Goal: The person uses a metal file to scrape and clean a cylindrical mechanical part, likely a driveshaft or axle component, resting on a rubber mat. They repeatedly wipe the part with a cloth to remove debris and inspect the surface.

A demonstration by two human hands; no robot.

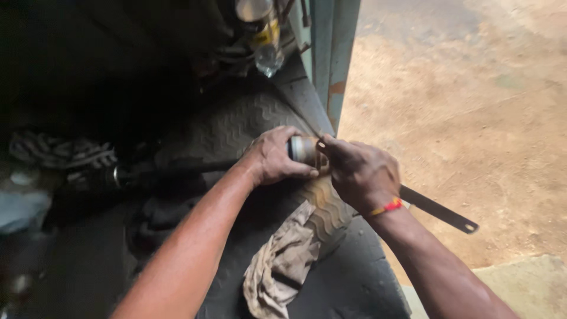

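The drive shaft (177, 168) lay across an old tyre (319, 207) with a zigzag tread, and everything else can be placed from that tyre. At the far left of the tyre, in deep shadow, a ribbed rubber boot (71, 159) sat around the shaft's far end, with a metal clamp ring just beside it. From there the dark rod ran rightward over the tyre's upper face to a pale metal joint end (302, 149), which rested above the tyre's near edge. The left hand (273, 159) was wrapped around this joint end, fingers curled closed over it and thumb pressed along its lower side. Draped over the tyre's front, below that hand, hung a dirty beige rag (283, 260). Just to the right of the joint end, the right hand (359, 174) was clenched around a flat metal blade (440, 211), its fingertips touching the face of the joint; a red thread band circled the wrist. The blade's free end, with a small hole in it, stuck out past the tyre's right side over the bare sandy ground (472, 106). Behind the tyre, at the top, a clear plastic bottle (264, 35) stood against a grey-green metal post (331, 59).
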